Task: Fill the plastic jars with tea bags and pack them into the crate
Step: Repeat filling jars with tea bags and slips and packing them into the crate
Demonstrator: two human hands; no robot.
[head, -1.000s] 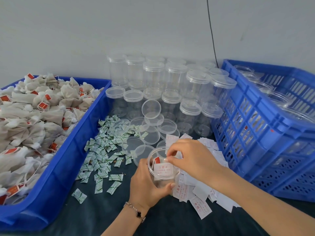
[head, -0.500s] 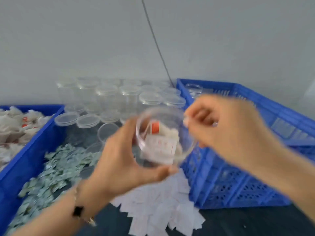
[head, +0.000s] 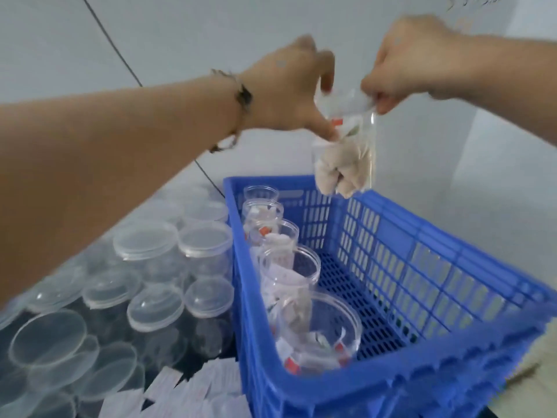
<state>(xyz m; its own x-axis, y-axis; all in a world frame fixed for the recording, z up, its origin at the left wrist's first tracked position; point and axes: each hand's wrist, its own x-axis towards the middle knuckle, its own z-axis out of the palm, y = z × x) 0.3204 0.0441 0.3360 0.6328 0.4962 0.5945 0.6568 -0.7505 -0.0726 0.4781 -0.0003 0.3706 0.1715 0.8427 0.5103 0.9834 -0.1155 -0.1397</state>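
Jar (head: 346, 140) — clear plastic, lidless, stuffed with tea bags (head: 340, 167), held in air above far end of blue crate (head: 422, 267). Light, thin-walled, smooth; likely flexes, slips — best taken at rim or round wall. Left hand (head: 289, 95) grip curled round upper wall; right hand (head: 401, 61) pinches rim. Against half-second-earlier view: jar lifted from over counter (head: 187, 351) to crate, mouth no longer facing camera.

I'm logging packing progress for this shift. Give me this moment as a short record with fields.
held item: filled jar, tea bags inside, no lid visible
left hand: grips the jar's upper part
right hand: pinches the jar's rim
jar position: in the air above the blue crate, near its far wall
crate contents: a row of open filled jars along its left wall
beside crate: lidded empty jars
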